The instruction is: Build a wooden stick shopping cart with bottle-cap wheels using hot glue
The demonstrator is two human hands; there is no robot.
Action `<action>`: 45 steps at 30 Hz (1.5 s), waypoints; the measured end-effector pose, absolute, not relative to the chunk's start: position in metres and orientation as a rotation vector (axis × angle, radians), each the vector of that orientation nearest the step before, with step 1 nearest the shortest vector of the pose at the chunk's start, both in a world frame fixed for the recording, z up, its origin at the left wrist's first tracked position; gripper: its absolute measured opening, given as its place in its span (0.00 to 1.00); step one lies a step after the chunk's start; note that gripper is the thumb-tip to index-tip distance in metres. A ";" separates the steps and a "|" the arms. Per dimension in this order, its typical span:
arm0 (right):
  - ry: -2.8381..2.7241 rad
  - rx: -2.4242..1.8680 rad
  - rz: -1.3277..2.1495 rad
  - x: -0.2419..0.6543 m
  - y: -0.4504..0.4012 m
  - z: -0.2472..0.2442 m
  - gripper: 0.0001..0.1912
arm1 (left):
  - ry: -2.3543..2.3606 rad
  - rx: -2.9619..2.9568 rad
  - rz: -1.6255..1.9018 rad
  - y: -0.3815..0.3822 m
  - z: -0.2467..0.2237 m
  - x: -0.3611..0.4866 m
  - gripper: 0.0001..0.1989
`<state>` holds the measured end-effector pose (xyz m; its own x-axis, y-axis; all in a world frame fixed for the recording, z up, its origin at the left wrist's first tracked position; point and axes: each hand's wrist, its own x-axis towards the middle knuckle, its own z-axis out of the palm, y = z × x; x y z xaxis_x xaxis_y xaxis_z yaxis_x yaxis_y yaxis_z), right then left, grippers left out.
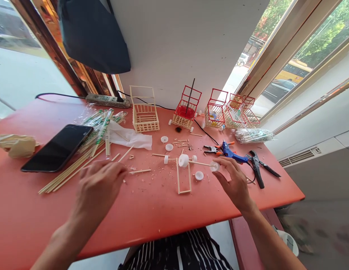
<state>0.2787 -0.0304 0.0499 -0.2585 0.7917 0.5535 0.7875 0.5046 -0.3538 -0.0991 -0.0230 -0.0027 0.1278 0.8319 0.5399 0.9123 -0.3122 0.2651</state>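
In my right hand, thumb and fingers grip a white bottle cap fixed on one end of a thin wooden stick. Another white cap sits on the stick's far end. My left hand is closed, its fingertips pinched above the table; whatever they hold is hidden. Near those fingertips lies a short stick piece. Below the held stick is a small rectangular stick frame, with a capped axle at its far end. A loose cap lies beside it.
Stick carts, one holding a red bowl, line the back. A blue glue gun, pliers and small cutters lie at right. Left are a phone, bundled sticks and a power strip. Scraps litter the red table.
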 end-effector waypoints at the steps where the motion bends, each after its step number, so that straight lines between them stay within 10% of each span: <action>1: -2.054 -1.278 0.016 0.278 -0.029 0.050 0.13 | -1.789 -2.210 -0.946 -0.022 0.000 -0.110 0.10; 15: -1.869 -1.279 0.080 0.293 -0.033 0.011 0.12 | -0.767 -2.774 -0.944 -0.025 -0.012 -0.027 0.21; 28: -1.799 -1.298 0.111 0.295 -0.031 0.002 0.11 | -0.389 -2.654 -0.742 0.007 -0.013 -0.001 0.10; 45: -1.968 -1.286 0.202 0.260 0.014 0.044 0.11 | -1.421 -2.763 -1.780 0.012 0.022 -0.001 0.08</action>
